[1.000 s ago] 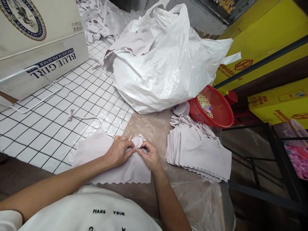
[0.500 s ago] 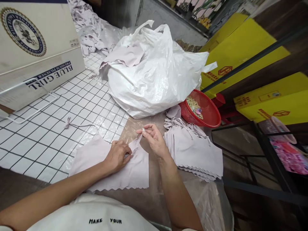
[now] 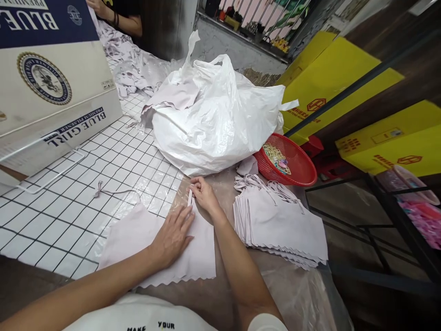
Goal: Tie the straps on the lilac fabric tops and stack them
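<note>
A pale pinkish-grey fabric piece (image 3: 127, 234) with a scalloped lower edge lies spread in front of me. My left hand (image 3: 172, 234) rests flat on it, fingers stretched out. Just above, my right hand (image 3: 203, 193) pinches a narrow fabric strap (image 3: 190, 197) that rises from the upper right corner of the piece. From the other upper corner a thin tie (image 3: 119, 190) trails left and ends in a knot. Right of my forearm sits a stack of like fabric pieces (image 3: 279, 216) with their ties gathered on top.
Behind my hands a big white plastic bag (image 3: 213, 124) holds more fabric. A red basket (image 3: 299, 161) with small yellowish bits stands beside it. A Blue Girl carton (image 3: 65, 82) stands left on the grid-patterned tabletop (image 3: 69, 216). Another person's arm (image 3: 127, 23) shows behind heaped fabric (image 3: 134, 64).
My left hand has gone from curled fingers to lying flat on the fabric. My right hand has moved a little left, holding the strap straighter. The view has tilted up slightly.
</note>
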The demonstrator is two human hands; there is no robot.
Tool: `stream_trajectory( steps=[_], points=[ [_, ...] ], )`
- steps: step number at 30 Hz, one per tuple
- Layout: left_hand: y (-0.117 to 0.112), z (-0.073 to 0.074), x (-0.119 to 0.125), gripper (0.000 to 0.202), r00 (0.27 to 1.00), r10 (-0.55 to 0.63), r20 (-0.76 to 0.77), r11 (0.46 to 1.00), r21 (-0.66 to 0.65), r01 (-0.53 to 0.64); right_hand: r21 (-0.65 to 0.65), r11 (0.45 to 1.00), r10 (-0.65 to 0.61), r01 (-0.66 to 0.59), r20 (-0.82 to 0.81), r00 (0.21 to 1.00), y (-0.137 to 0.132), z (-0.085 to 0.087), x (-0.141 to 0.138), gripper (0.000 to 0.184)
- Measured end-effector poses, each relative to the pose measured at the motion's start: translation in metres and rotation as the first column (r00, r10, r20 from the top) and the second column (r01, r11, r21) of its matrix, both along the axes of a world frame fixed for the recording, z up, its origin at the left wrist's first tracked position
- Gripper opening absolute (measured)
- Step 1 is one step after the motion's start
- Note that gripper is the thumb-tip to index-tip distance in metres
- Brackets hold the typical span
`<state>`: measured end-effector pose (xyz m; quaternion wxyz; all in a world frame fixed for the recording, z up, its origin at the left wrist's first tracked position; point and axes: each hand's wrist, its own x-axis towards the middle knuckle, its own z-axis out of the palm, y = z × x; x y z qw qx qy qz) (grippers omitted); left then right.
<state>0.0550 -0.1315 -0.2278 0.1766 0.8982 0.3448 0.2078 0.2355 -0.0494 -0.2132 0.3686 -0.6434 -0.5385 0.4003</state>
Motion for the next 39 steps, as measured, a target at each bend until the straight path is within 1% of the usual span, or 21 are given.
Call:
stream_trajectory(
  steps=[2, 5, 7, 10, 12, 14, 15, 17, 19, 20, 22, 24, 25, 27, 29, 31, 33, 34, 35, 37, 39],
  points=[
    [0.001, -0.008, 0.002, 0.053, 0.993, -0.087, -0.077, 0.995, 0.038, 0.090, 0.036, 0.999, -0.033, 0.029, 0.133, 0.991, 0.002, 0.001, 0.002, 0.015],
    [0.003, -0.014, 0.007, 0.057, 0.975, -0.136, -0.175, 0.989, 0.038, 0.145, 0.061, 0.998, -0.052, 0.034, 0.340, 0.939, 0.004, 0.004, 0.003, 0.017],
    [0.003, -0.013, 0.010, 0.058, 0.972, -0.144, -0.188, 0.989, 0.016, 0.149, 0.049, 0.998, -0.047, 0.028, 0.456, 0.889, 0.004, 0.006, 0.002, 0.019],
    [0.003, -0.003, 0.005, 0.055, 0.981, -0.140, -0.132, 0.990, -0.041, 0.136, 0.018, 0.999, -0.049, 0.047, 0.570, 0.820, 0.001, 0.010, 0.001, 0.023],
    [0.004, 0.007, -0.009, 0.046, 0.989, -0.140, -0.055, 0.988, -0.072, 0.136, 0.021, 0.996, -0.077, 0.082, 0.609, 0.790, -0.003, 0.016, 0.001, 0.026],
    [0.007, 0.016, -0.034, 0.035, 0.990, -0.139, 0.030, 0.987, -0.075, 0.140, 0.074, 0.991, -0.134, 0.113, 0.622, 0.772, -0.008, 0.025, 0.000, 0.026],
    [0.009, 0.019, -0.049, 0.031, 0.990, -0.127, 0.063, 0.989, -0.063, 0.131, 0.118, 0.987, -0.162, 0.113, 0.615, 0.772, -0.010, 0.031, -0.004, 0.025],
    [0.015, 0.020, -0.081, 0.029, 0.992, -0.077, 0.097, 0.997, -0.022, 0.079, 0.207, 0.977, -0.168, 0.056, 0.573, 0.802, -0.010, 0.042, -0.018, 0.025],
    [0.024, 0.016, -0.108, 0.031, 0.996, -0.026, 0.090, 1.000, 0.016, 0.025, 0.244, 0.968, -0.075, -0.064, 0.520, 0.851, -0.006, 0.049, -0.044, 0.025],
    [0.028, 0.013, -0.118, 0.033, 0.997, -0.021, 0.075, 0.999, 0.028, 0.019, 0.226, 0.965, 0.002, -0.133, 0.501, 0.865, -0.002, 0.051, -0.060, 0.024],
    [0.035, 0.007, -0.129, 0.037, 0.999, -0.039, 0.037, 0.999, 0.036, 0.037, 0.135, 0.958, 0.161, -0.255, 0.482, 0.861, 0.009, 0.049, -0.097, 0.017],
    [0.040, 0.004, -0.133, 0.040, 0.999, -0.055, -0.004, 0.998, 0.032, 0.055, 0.021, 0.944, 0.277, -0.330, 0.495, 0.823, 0.022, 0.043, -0.134, 0.012],
    [0.041, 0.004, -0.132, 0.041, 0.998, -0.058, -0.023, 0.998, 0.029, 0.058, -0.024, 0.938, 0.310, -0.347, 0.512, 0.801, 0.028, 0.039, -0.149, 0.011],
    [0.042, 0.004, -0.130, 0.042, 0.997, -0.062, -0.050, 0.998, 0.019, 0.063, -0.065, 0.927, 0.343, -0.370, 0.545, 0.765, 0.038, 0.034, -0.174, 0.005],
    [0.041, 0.004, -0.129, 0.042, 0.996, -0.069, -0.056, 0.997, 0.019, 0.070, -0.068, 0.916, 0.371, -0.395, 0.514, 0.773, 0.043, 0.035, -0.186, 0.011],
    [0.041, 0.003, -0.130, 0.042, 0.997, -0.067, -0.043, 0.997, 0.027, 0.068, -0.068, 0.896, 0.428, -0.438, 0.391, 0.815, 0.041, 0.045, -0.188, 0.013],
    [0.041, 0.002, -0.130, 0.042, 0.997, -0.070, -0.015, 0.997, 0.022, 0.071, -0.071, 0.856, 0.513, -0.512, 0.241, 0.824, 0.031, 0.064, -0.181, 0.011],
    [0.041, 0.001, -0.131, 0.041, 0.997, -0.073, 0.005, 0.997, 0.008, 0.073, -0.065, 0.822, 0.567, -0.566, 0.188, 0.802, 0.023, 0.075, -0.175, 0.011],
    [0.041, 0.001, -0.131, 0.040, 0.997, -0.076, 0.025, 0.997, -0.015, 0.076, -0.054, 0.774, 0.630, -0.630, 0.159, 0.760, 0.013, 0.088, -0.167, 0.011],
    [0.041, -0.001, -0.132, 0.040, 0.996, -0.073, 0.045, 0.996, -0.052, 0.075, -0.034, 0.643, 0.759, -0.765, 0.157, 0.632, -0.013, 0.112, -0.152, 0.013],
    [0.041, -0.004, -0.132, 0.045, 0.998, -0.064, 0.024, 0.996, -0.054, 0.065, -0.033, 0.500, 0.856, -0.865, 0.166, 0.489, -0.041, 0.129, -0.136, 0.017]
  ],
)
